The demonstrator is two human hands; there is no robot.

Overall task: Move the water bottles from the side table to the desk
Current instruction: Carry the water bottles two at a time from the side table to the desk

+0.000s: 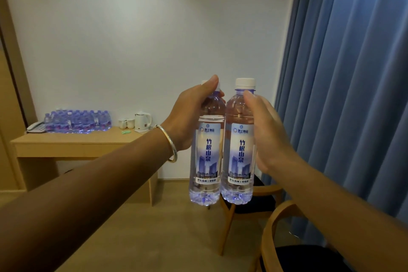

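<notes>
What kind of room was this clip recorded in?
Probably a hotel guest room. A wooden desk against the wall carries an electric kettle, two cups, a phone and many identical water bottles; full-length blue curtains hang alongside.

A plain white wall [136, 40] is lit softly from above, and the right side of the room is covered by long blue curtains [353, 73]. A light wooden table [72, 143] is set against the wall. Two wooden chairs [276, 223] with dark seats are placed on the beige floor [172, 227].
</notes>
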